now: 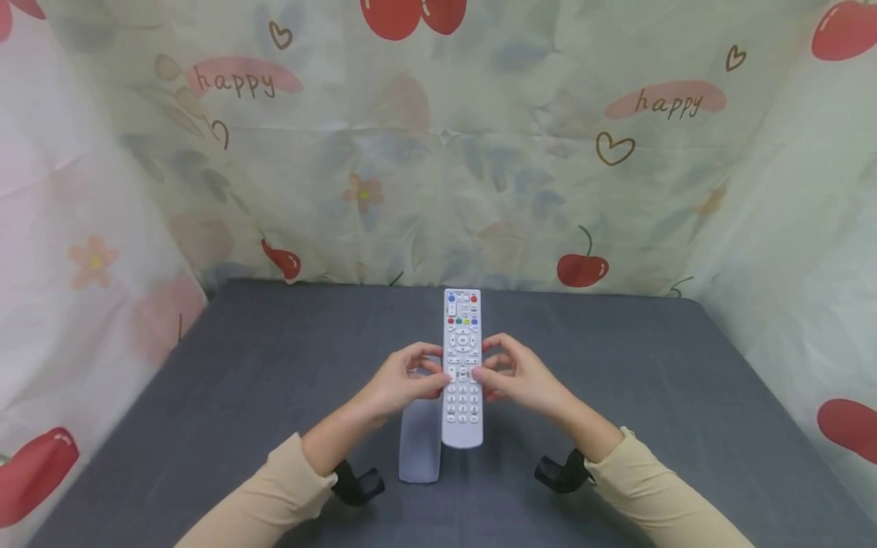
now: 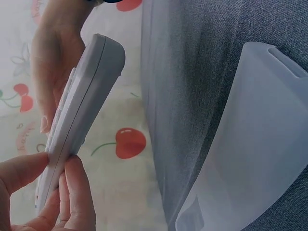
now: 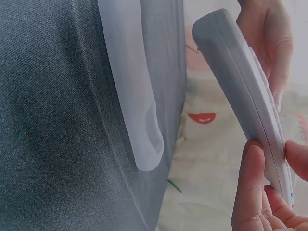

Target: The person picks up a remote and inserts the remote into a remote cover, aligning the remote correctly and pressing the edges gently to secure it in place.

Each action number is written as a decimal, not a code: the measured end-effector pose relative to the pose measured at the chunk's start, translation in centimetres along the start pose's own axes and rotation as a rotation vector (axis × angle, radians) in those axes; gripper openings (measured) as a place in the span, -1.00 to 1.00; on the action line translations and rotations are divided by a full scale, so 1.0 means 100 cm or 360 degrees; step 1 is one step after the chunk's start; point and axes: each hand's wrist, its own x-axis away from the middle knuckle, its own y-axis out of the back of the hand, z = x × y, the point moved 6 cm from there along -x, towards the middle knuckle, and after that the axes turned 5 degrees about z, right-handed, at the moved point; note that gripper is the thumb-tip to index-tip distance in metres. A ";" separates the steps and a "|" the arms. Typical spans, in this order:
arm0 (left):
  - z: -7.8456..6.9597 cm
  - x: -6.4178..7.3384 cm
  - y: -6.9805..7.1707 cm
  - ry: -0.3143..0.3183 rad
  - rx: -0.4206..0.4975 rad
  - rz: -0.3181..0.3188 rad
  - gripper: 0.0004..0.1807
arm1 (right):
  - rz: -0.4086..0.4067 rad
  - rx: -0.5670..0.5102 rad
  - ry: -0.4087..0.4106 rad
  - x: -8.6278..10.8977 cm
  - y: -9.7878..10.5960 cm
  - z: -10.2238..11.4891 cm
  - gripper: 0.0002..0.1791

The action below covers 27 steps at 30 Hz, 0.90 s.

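A white remote control [image 1: 463, 411] with several rows of buttons is held up over the table, its button side toward the head camera. My left hand [image 1: 404, 378] pinches its left edge, thumb on the front and fingers behind. On the opposite edge my right hand [image 1: 524, 377] grips it the same way. Below and to the left lies a translucent whitish sleeve-like cover [image 1: 419, 449] on the cloth, apart from the remote; its upper end is hidden behind my left hand in the head view. The left wrist view shows an opening at one end of the cover [image 2: 260, 130].
Dark grey cloth covers the table [image 1: 288, 335]. Behind it hangs a pale curtain [image 1: 445, 213] printed with cherries, hearts and words, and similar sheets enclose both sides. A black strap mount [image 1: 358, 485] sits at the left wrist, another black mount [image 1: 563, 472] at the right.
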 end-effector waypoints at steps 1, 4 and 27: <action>0.000 0.000 0.000 0.0004 -0.0005 -0.0001 -0.51 | -0.0008 -0.0007 0.0005 0.000 0.000 0.000 -0.53; -0.001 0.000 0.001 -0.0005 -0.0012 -0.0001 -0.50 | -0.0028 -0.0031 0.0030 0.000 0.000 0.002 -0.54; -0.007 0.004 -0.005 0.0008 0.0139 -0.0014 -0.53 | -0.0352 0.0168 0.0198 0.005 0.005 0.006 -0.69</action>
